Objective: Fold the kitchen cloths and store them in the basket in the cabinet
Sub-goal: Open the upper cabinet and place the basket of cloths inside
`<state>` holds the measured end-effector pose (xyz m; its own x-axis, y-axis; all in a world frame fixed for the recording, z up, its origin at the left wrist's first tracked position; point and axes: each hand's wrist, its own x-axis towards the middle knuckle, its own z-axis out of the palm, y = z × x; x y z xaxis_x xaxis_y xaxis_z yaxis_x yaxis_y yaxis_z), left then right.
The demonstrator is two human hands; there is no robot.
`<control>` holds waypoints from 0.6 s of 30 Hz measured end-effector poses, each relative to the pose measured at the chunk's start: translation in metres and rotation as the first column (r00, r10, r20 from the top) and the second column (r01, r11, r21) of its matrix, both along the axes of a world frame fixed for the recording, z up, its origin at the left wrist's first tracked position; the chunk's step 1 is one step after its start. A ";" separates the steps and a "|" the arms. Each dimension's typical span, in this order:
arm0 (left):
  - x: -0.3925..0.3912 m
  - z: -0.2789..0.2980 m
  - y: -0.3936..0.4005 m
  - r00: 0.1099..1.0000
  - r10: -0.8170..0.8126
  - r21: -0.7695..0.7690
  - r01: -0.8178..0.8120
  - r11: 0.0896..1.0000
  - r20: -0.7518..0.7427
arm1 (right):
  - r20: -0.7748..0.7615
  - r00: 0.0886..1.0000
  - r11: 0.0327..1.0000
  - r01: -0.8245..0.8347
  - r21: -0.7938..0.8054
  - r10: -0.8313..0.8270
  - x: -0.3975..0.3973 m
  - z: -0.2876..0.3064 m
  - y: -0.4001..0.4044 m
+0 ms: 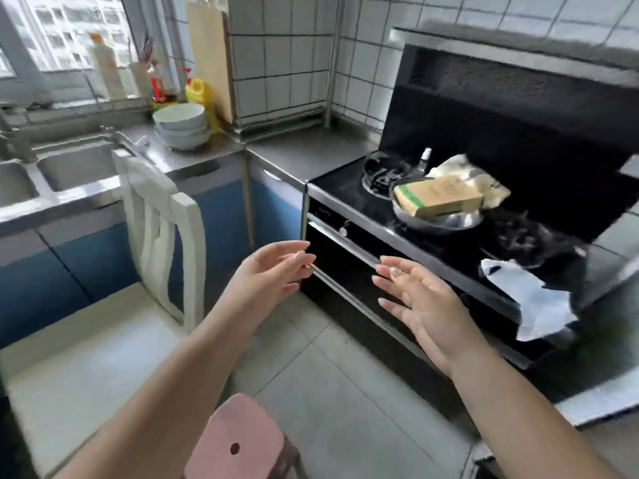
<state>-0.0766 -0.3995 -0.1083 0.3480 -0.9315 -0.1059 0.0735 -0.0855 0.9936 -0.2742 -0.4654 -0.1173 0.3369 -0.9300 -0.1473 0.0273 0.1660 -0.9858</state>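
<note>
Reaching forward, the left hand (273,271) and right hand (415,299) hover with fingers spread, holding nothing, before a black stove (397,216); a cream kitchen cloth (463,171) lies bunched behind a box (439,198) in a steel pan (446,221), and a white cloth (539,302) drapes the stove's right front edge.

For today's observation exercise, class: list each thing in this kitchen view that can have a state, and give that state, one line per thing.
Left hand: open, fingers relaxed, holding nothing.
Right hand: open, fingers spread, holding nothing.
White cloth: crumpled, unfolded, on the stove's front right corner.
Cream cloth: bunched, unfolded, behind the box.
Box: lying tilted in the metal pan.
Bowls: stacked upright on the counter.
Oven drawer: closed.
Blue cabinet doors: closed.
</note>
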 end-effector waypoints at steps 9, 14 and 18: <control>-0.108 0.109 -0.213 0.962 -0.205 -0.221 0.243 0.944 0.183 | 0.052 0.988 0.932 0.157 -0.326 -0.148 -0.120 0.110 -0.177; -0.130 0.178 -0.299 0.923 -0.201 -0.354 0.318 0.880 0.329 | 0.054 0.974 0.849 0.220 -0.481 -0.222 -0.151 0.174 -0.252; -0.136 0.228 -0.367 0.889 -0.170 -0.440 0.367 0.820 0.425 | 0.029 0.959 0.777 0.245 -0.579 -0.281 -0.160 0.219 -0.306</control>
